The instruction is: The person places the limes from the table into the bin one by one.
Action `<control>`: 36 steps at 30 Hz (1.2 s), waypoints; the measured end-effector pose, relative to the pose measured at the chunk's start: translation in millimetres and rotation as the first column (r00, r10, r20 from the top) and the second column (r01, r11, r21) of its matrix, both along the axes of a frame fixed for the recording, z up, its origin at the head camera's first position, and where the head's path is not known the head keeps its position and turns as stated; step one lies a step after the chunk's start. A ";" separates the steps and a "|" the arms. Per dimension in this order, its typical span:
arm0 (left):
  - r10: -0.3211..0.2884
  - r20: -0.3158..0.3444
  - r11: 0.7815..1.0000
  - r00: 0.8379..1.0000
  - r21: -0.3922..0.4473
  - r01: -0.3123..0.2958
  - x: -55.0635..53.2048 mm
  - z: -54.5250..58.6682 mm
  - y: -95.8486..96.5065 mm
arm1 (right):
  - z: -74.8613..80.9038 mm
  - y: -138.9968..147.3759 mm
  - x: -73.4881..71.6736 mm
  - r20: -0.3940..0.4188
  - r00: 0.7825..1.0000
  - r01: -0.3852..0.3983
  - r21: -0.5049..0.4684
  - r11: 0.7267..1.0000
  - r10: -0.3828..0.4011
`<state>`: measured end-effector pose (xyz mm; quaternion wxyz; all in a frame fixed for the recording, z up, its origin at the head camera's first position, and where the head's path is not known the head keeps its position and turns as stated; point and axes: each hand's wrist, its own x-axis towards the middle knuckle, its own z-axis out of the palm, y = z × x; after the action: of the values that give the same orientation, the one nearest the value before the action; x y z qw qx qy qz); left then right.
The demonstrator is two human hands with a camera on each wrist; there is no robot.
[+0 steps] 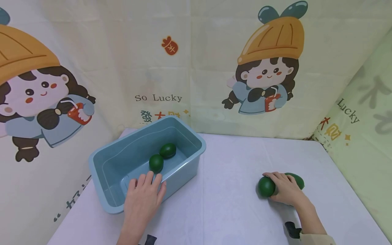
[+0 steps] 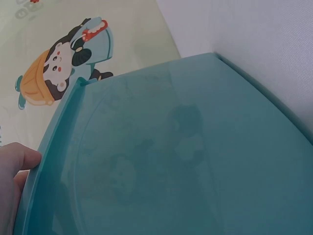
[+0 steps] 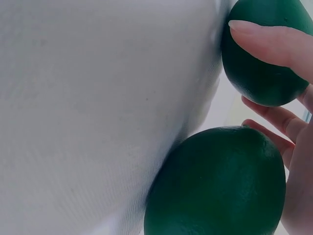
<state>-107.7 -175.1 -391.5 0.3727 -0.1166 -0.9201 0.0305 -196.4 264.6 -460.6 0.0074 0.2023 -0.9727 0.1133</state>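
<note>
A light-blue plastic bin [image 1: 183, 185] stands tilted across the left part of the table, with two dark green, egg-shaped fruits lying inside, one fruit [image 1: 156, 163] close to another fruit [image 1: 167, 150]. My left hand [image 1: 144, 195] holds the bin's near rim, pinching it in the left wrist view. Over on the right, my right hand [image 1: 286, 189] grips a similar avocado-like green fruit [image 1: 265, 186] between thumb and fingers, low at the tabletop. A second green fruit [image 1: 296, 180] lies just beyond that hand, partly hidden by it; in the right wrist view a fruit [image 3: 220, 181] fills the foreground.
White cloth covers the table [image 1: 226, 170]. A printed cloth wall [image 1: 208, 85] with cartoon figures rises behind it, and another printed cloth [image 1: 367, 136] borders the right side. Black pieces [image 1: 293, 230] show near both wrists.
</note>
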 end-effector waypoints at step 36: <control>0.011 -0.007 1.000 1.000 -0.011 -0.011 1.3 1.6 0.0 | -2.7 -1.8 -0.2 -0.021 1.000 -0.010 0.015 1.000 0.011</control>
<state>-106.4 -175.1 -389.9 0.3753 -0.1136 -0.9191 0.0381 -196.6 262.7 -463.3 0.0155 0.2087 -0.9723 0.1041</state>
